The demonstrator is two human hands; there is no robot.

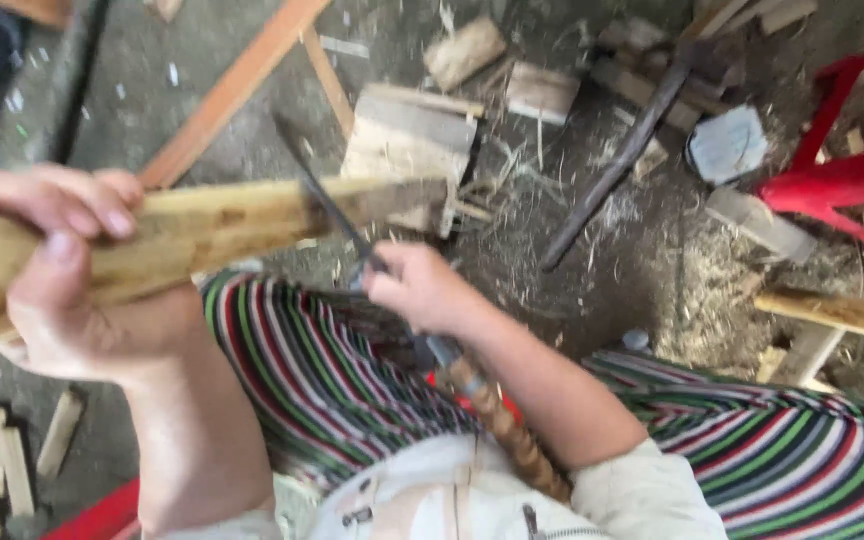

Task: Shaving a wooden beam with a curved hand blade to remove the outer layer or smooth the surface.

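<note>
A long pale wooden stick point(202, 232) is clamped in the left hand point(52, 270), with the fingers curled over its top edge and the thumb pressed against its near face. The stick is held roughly level, tilted slightly up toward its far end, and it reaches from the left edge of the view to just above a wooden block point(410, 145) on the ground. The right hand point(420, 290) is closed around the upper part of a long-bladed knife point(327, 195), whose dark, narrow blade crosses the stick at a slant and is laid against its far side. The wrapped, rope-like handle point(507, 435) of the knife runs back under the right forearm toward the body. Both hands are held above the knees, which are covered by a striped cloth point(302, 370) in green, red, white and dark bands.

Farther out, the grey ground is strewn with shavings and offcuts. A long reddish plank point(232, 90) lies diagonally at the upper left, and a dark bent bar point(617, 160) lies to the right of the block. A red plastic stool point(842, 170) stands at the right edge, with another pale plank point(837, 315) just below it. 3 or 4 small wooden pieces point(12, 465) are seen at the lower left.
</note>
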